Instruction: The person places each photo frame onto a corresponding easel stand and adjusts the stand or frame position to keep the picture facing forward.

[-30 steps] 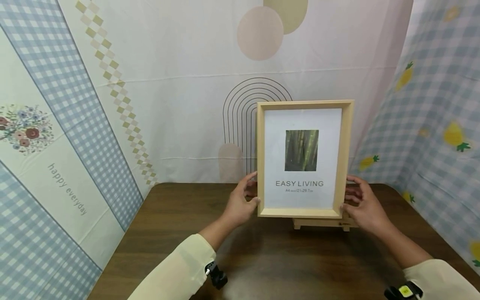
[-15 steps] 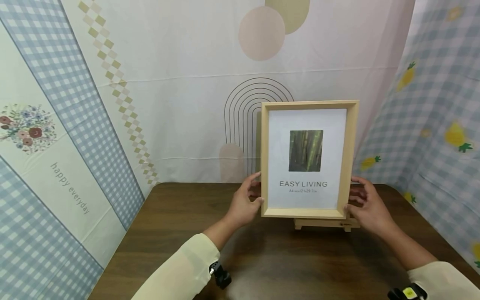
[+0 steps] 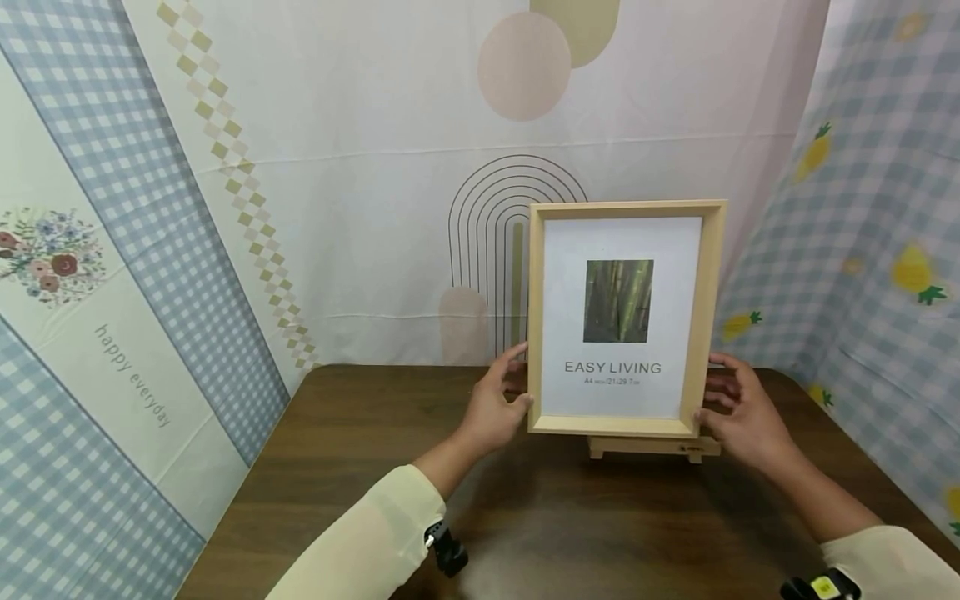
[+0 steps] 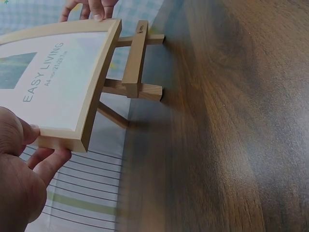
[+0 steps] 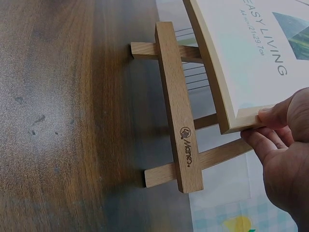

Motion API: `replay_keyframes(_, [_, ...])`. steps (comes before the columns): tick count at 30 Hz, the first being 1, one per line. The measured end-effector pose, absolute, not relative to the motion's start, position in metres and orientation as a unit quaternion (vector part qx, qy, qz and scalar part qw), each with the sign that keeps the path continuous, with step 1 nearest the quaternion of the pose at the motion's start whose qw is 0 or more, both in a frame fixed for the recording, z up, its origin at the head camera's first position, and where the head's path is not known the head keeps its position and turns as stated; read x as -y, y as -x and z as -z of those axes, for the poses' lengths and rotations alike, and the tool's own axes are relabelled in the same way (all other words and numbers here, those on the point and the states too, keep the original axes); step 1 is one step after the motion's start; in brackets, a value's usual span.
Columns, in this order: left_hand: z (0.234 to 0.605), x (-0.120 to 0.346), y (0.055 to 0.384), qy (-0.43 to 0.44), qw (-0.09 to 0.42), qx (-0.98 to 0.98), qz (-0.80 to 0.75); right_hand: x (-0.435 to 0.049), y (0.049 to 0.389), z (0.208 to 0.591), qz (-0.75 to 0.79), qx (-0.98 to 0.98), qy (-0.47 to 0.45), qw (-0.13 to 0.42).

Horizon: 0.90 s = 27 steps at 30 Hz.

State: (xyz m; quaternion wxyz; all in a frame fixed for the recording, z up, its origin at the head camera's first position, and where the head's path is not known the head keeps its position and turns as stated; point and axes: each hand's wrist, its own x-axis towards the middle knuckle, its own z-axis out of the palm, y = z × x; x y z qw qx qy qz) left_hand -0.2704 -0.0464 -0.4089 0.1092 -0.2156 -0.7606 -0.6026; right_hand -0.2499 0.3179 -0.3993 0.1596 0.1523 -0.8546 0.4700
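The left hand [image 3: 497, 408] pinches the EASY LIVING picture frame [image 3: 626, 317] at eight o'clock between its fingers [image 4: 50, 165], the right hand [image 3: 745, 423] likewise at four o'clock; toward three o'clock in the head view, it is held before the wooden easel [image 3: 652, 447] on the counter [image 3: 600, 517], apart from its ledge [image 5: 176, 106]

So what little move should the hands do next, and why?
Maybe nudge the picture frame right: the left hand and right hand hold it above the easel ledge, and its bottom edge sticks out past the ledge's left end but stops short of the right end.
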Motion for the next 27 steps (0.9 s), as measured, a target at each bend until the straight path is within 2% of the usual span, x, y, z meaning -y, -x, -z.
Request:
replay_keyframes(19, [0.409,0.0404,0.2714,0.217,0.116,0.764,0.596,-0.3218,0.2496,0.4005,-0.462,0.86,-0.144,0.162])
replay_keyframes(27, [0.4073,0.0405,0.272,0.212,0.102,0.767,0.597,-0.3194,0.2479,0.4,-0.45,0.866,-0.133,0.17])
